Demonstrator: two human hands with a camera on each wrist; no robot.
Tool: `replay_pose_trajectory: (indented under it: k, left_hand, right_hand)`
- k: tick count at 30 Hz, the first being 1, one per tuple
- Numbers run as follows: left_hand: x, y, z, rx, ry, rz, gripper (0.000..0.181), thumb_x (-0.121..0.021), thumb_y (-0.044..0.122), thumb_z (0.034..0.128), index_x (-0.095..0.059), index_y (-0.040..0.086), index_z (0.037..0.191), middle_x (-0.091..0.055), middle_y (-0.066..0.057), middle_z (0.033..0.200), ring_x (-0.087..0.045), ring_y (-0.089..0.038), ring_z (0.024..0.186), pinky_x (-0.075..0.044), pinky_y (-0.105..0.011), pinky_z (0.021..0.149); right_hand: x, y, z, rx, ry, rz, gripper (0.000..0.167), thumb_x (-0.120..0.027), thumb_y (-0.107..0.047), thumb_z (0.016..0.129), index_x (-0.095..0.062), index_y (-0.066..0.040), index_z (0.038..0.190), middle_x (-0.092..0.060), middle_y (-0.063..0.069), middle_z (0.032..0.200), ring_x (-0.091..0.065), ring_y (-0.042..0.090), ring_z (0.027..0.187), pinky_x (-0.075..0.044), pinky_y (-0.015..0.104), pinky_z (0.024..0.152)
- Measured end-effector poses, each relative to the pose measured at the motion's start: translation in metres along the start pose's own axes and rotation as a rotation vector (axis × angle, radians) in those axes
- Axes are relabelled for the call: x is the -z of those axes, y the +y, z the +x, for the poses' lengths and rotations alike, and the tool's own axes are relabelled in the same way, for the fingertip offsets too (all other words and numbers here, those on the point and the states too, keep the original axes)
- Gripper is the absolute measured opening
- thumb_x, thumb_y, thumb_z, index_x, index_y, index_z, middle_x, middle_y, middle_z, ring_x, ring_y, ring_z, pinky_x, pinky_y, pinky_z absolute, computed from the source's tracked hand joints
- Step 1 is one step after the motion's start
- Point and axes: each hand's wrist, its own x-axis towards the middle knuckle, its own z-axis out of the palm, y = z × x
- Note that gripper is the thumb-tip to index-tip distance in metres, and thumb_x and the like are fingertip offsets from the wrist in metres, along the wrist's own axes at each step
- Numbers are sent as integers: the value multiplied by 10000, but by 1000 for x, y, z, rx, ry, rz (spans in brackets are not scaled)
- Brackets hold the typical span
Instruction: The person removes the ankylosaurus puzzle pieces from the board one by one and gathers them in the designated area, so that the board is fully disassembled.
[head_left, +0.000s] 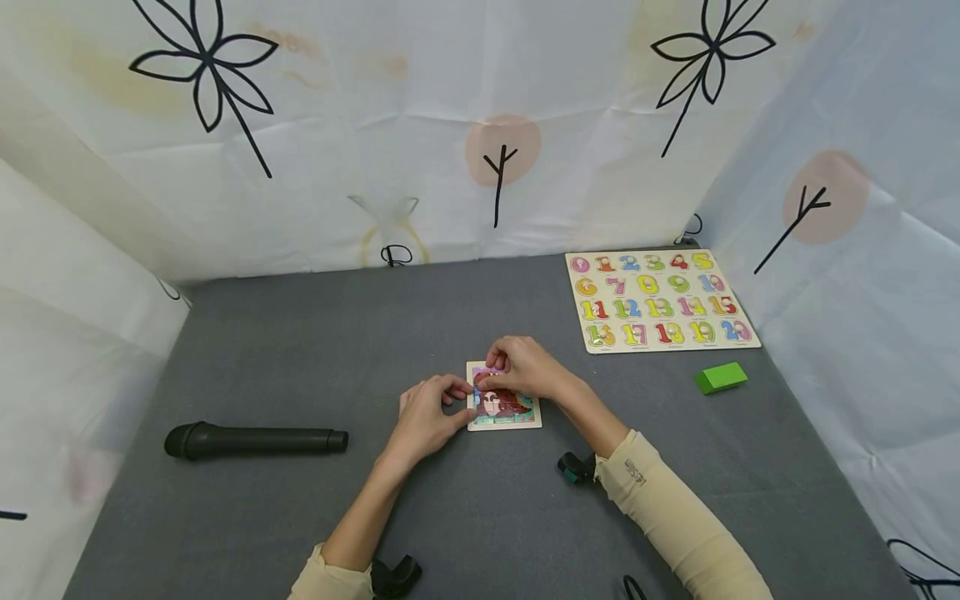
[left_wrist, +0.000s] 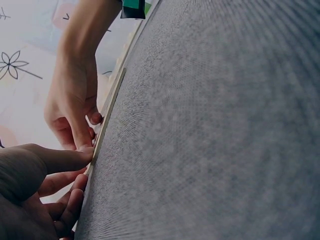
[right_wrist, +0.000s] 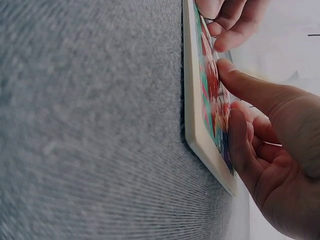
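On the table (head_left: 300,350), one pale-edged picture puzzle (head_left: 504,406): left hand (head_left: 427,415) touching its left edge, thumb and fingers moderately parted; right hand (head_left: 529,367) touching its upper face, fingers bent, narrowly parted. Right of the puzzle: number board (head_left: 622,348), numerals (head_left: 647,284) 1–20 legible, and green block (head_left: 721,378); left, black microphone (head_left: 255,441).

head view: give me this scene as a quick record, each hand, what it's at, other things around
surface: gray table
work item: small picture puzzle, lying flat
left hand: touches the puzzle's left edge
right hand: thumb and fingers on the puzzle's face; grip unclear
left side: black microphone, lying down
far right: number board
near that board: green block
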Motion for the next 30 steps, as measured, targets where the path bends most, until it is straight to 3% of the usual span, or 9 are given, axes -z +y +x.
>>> replay_pose_trajectory:
  k: [8,15,21,30]
  left_hand:
    - [0,1,-1,23,-20,8,248,-919,182,873,-792,160,1085,-739,-16,999,-602,-167,921,-353,-583,1037]
    - [1,2,0,40,-24,3,248,-921,186,872,-793,166,1084,-733,-5,997,-589,-157,921,-346,-583,1046]
    - [1,2,1,30,-25,8,246,-919,188,874,-791,167,1083,-735,-3,999,-597,-157,926,-348,-579,1041]
    - [-1,1,-2,-14,14,17,257,-927,162,849,-785,128,1060,-727,-15,965,-592,-155,892,-354,-554,976]
  right_hand:
    - [0,0,-4,39,-14,10,261,-903,-296,906,-745,-91,941,-686,43,899,-538,70,734,-441,211,680]
    - [-2,1,-7,47,41,17,359,-916,-284,893,-751,-31,1088,-715,80,976,-615,110,792,-509,218,745]
    - [-2,1,-7,36,55,5,334,-926,-310,881,-788,-47,1034,-745,64,947,-615,76,767,-518,221,730]
    - [-1,2,-3,12,5,14,312,-901,-308,907,-749,-61,1020,-706,42,918,-556,68,767,-470,219,726]
